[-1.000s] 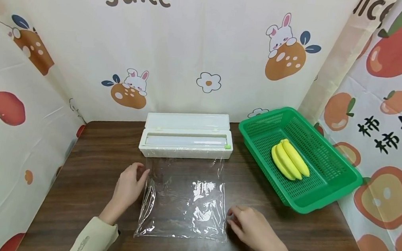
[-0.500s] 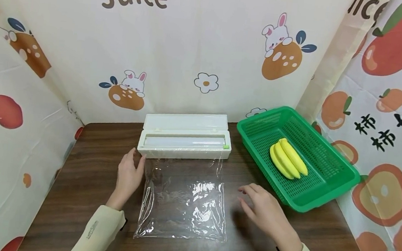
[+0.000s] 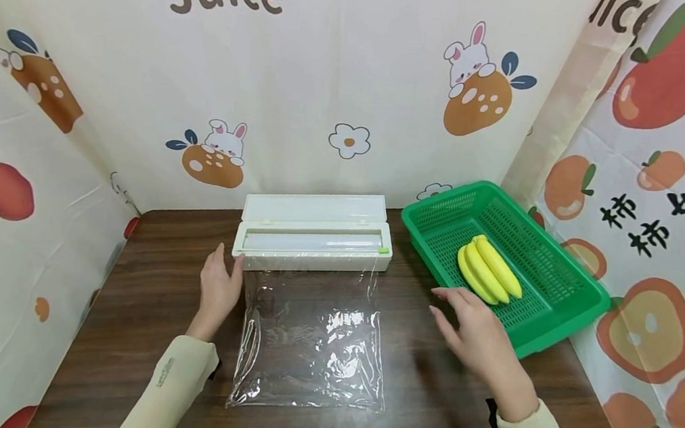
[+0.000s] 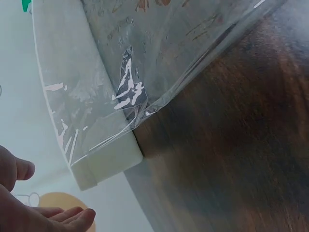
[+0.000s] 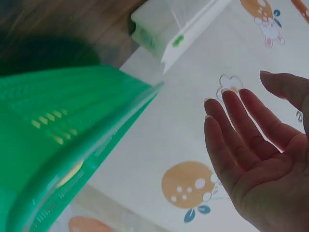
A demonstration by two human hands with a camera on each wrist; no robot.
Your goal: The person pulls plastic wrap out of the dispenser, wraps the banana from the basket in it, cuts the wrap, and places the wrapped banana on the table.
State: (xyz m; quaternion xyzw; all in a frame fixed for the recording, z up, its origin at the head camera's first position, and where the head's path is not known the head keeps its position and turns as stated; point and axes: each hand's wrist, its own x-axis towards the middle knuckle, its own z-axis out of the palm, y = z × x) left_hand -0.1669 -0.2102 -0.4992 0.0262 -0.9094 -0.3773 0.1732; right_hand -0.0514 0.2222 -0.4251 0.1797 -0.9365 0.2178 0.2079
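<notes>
A sheet of clear cling film (image 3: 312,347) lies spread over the dark table, running out of a white cling film dispenser box (image 3: 314,263) whose lid is raised. My left hand (image 3: 217,291) is beside the box's left front corner, fingers extended and holding nothing. In the left wrist view the film (image 4: 159,58) drapes over the front of the box (image 4: 108,159). My right hand (image 3: 481,335) hovers over the near left side of a green plastic basket (image 3: 557,280), fingers relaxed. The right wrist view shows that hand (image 5: 260,140) with spread fingers and a bare palm.
A bunch of yellow bananas (image 3: 489,269) lies inside the basket, toward its left side. A small green slider (image 3: 383,249) sits at the box's right end. Printed curtains (image 3: 355,72) wall the table at the back and both sides.
My right hand has moved from the film's right edge up and right to the basket. My left hand has shifted slightly forward toward the box corner. The film stays in place.
</notes>
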